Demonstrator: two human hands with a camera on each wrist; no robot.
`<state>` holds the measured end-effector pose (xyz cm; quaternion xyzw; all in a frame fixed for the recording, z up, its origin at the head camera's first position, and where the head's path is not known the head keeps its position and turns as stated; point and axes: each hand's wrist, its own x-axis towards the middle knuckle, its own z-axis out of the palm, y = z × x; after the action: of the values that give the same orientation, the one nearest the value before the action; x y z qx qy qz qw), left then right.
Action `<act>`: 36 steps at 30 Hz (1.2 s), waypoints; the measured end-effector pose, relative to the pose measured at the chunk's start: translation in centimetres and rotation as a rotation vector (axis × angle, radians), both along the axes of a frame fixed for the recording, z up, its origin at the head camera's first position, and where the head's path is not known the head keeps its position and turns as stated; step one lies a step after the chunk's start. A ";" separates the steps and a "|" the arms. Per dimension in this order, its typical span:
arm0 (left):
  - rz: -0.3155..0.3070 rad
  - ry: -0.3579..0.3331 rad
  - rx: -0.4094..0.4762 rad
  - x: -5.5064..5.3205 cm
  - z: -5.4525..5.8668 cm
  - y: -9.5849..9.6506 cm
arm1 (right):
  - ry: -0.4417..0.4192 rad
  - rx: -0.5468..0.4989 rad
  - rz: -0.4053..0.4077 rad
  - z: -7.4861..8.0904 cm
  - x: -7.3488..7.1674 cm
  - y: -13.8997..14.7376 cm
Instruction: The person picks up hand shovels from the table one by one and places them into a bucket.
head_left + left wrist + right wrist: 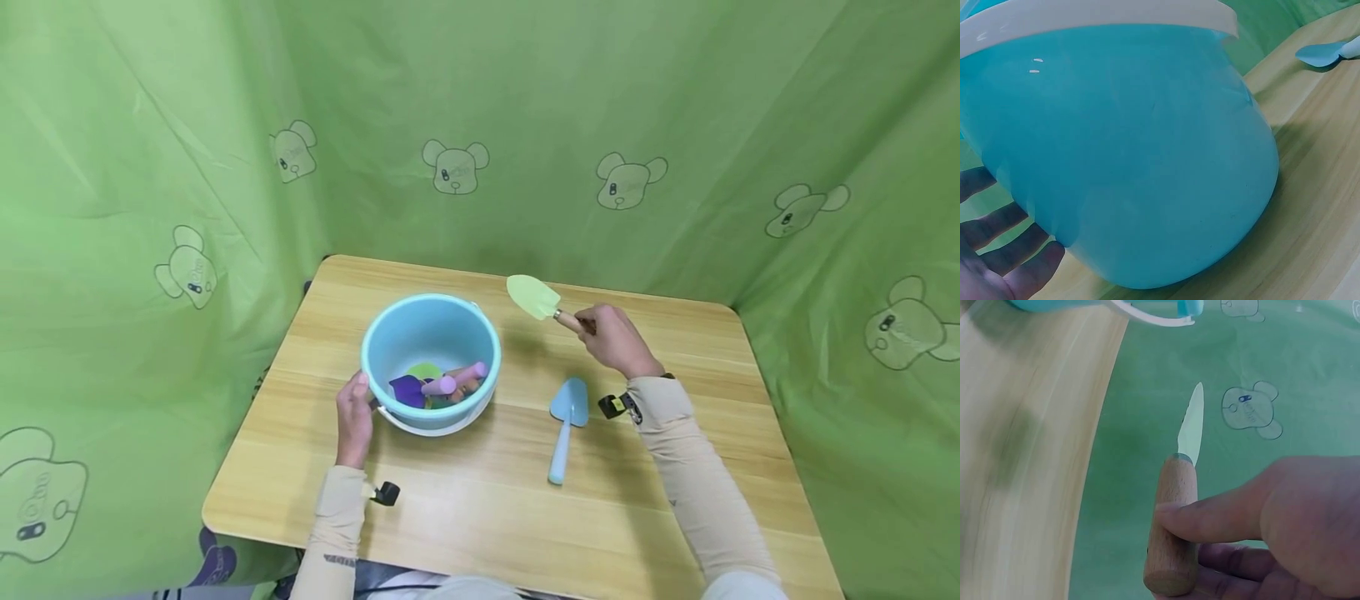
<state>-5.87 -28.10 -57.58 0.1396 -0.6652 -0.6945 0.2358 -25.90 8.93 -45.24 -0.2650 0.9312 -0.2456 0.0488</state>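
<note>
A light blue bucket (430, 317) with a white handle stands at the left of the table. My left hand (355, 417) touches its left side. In the left wrist view, the fairly straight, spread fingers (1010, 250) rest along the outer wall. Inside the bucket lie a purple tool (407, 390), pink handles (439, 386), a wooden handle and something green, partly overlapping. My right hand (617, 340) grips the wooden handle (1175, 519) of a pale green garden trowel (532, 296), raised over the back of the table, blade pointing left toward the bucket.
A blue trowel (570, 408) lies on the wooden table (465, 517) right of the bucket, its handle toward the front edge. A green curtain (540, 100) printed with bear heads hangs around the back and sides.
</note>
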 end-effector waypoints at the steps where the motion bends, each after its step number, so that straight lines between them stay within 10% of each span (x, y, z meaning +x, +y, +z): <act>1: -0.001 0.000 0.003 0.0 0.0 0.0 | 0.001 0.004 0.003 0.2 0.1 -0.1; 19: 0.002 -0.001 0.003 0.0 0.0 -0.2 | 0.099 0.010 0.087 4.3 3.0 -3.2; 36: -0.003 0.000 0.011 0.2 0.4 -0.1 | 0.178 0.042 0.182 4.9 4.7 -6.2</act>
<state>-5.63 -28.15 -57.18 0.1398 -0.6615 -0.6986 0.2341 -21.23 2.76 -40.30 -0.3680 0.9089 -0.1960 -0.0063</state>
